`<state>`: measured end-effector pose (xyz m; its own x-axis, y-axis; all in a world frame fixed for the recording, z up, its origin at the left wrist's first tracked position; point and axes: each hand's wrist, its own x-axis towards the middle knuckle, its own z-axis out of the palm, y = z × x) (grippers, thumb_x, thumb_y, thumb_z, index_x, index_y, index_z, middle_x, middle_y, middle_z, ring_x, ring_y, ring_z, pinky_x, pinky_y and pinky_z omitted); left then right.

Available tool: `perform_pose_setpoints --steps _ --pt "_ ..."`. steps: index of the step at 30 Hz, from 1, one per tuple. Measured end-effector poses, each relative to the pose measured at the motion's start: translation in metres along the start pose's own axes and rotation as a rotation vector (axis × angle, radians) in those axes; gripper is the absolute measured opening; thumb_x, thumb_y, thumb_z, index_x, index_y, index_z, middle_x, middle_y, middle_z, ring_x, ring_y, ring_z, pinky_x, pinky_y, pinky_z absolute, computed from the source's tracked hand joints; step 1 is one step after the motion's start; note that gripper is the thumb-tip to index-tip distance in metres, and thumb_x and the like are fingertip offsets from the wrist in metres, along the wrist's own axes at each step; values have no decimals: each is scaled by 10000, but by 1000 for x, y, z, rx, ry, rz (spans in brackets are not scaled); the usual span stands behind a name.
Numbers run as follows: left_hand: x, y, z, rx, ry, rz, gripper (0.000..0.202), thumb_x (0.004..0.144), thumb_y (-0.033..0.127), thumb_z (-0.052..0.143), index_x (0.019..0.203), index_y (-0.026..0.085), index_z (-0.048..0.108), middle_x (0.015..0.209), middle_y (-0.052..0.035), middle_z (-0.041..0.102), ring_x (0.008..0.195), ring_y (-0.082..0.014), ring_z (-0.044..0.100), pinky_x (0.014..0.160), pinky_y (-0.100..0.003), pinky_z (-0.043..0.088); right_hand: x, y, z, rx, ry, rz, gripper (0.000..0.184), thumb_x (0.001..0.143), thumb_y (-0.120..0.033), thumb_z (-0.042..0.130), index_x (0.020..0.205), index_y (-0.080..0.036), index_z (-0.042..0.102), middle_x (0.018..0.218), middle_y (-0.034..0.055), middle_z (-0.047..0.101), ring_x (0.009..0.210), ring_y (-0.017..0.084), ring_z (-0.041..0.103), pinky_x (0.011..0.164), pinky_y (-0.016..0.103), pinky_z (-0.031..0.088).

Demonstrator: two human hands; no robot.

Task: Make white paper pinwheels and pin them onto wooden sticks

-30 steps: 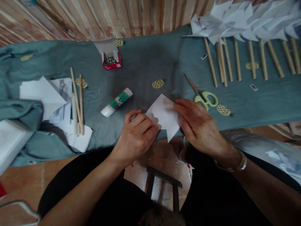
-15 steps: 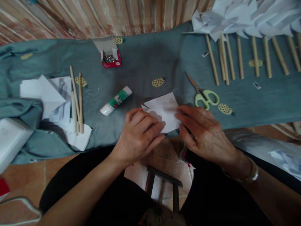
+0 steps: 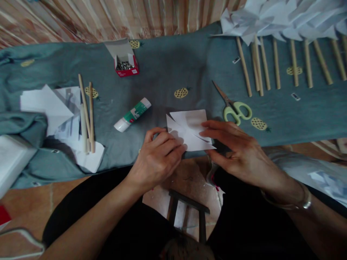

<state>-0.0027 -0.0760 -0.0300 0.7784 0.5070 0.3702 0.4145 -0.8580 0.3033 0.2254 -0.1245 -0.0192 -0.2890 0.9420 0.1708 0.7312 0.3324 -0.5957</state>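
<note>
- Presently, one white paper (image 3: 193, 126) is between the two hands, near the front edge of the cloth-covered table (image 3: 157, 86); narrow slits run inward from its left and right sides.
- The left hand (image 3: 161, 157) is closed on the lower left part of the paper, probably so that it does not slide; its grip underneath I cannot see.
- The right hand (image 3: 235, 151) has its thumb and fingers spread apart around the right side, fingertips at the paper, perhaps for steering the loose corner.
- Just beyond the right hand lie the scissors (image 3: 228, 103), and beyond the left hand the glue stick (image 3: 132, 115); both seem placed for easy reach, but a wide movement could knock them.
- Farther away are an open red box (image 3: 127, 72) with small metal pieces, thin sticks (image 3: 92, 119) beside a paper pile (image 3: 50, 108), and wooden rods (image 3: 294, 65) under overlapping paper shapes (image 3: 271, 21).
</note>
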Motion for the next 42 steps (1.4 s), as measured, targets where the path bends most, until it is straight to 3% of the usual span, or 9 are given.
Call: perform_pose_setpoints --steps 5,11,15,23,32,42 --pt "-3 0 -3 4 -28 11 147 869 160 618 1012 178 647 985 -7 736 890 -165 606 942 -428 409 0 3 -5 200 -33 90 144 849 -177 600 952 -238 680 1266 54 615 1178 238 585 1008 454 468" --pt "-5 0 -2 4 -25 9 122 866 154 622 983 164 654 985 -14 735 892 -172 607 938 -435 414 -2 4 -3 313 -88 92 121 824 -173 634 881 -249 708 1279 33 609 1184 239 582 984 417 488" --pt "-5 2 0 10 -18 11 130 865 150 619 992 163 645 1000 -22 735 894 -186 613 923 -444 422 -1 5 -1 286 -89 95 98 832 -189 629 857 -241 708 1273 42 611 1183 242 580 988 419 481" --pt "-7 10 6 -89 -19 27 294 894 127 579 1187 136 563 1018 -59 720 952 -192 607 909 -414 439 4 0 11 150 -7 102 67 835 -180 605 832 -200 669 1232 97 627 1163 250 589 986 451 471" --pt "-4 9 9 -109 -27 37 212 916 149 542 1122 130 591 1015 -84 698 945 -222 600 805 -405 480 9 -9 19 84 107 136 94 814 -137 602 745 -158 661 1150 142 658 1084 254 625 932 423 494" --pt "-4 8 16 -154 24 18 218 891 98 555 1106 106 589 970 -90 681 889 -205 591 773 -376 493 13 -11 25 7 171 151 95 806 -146 590 740 -185 646 1083 117 674 1041 258 623 919 448 491"
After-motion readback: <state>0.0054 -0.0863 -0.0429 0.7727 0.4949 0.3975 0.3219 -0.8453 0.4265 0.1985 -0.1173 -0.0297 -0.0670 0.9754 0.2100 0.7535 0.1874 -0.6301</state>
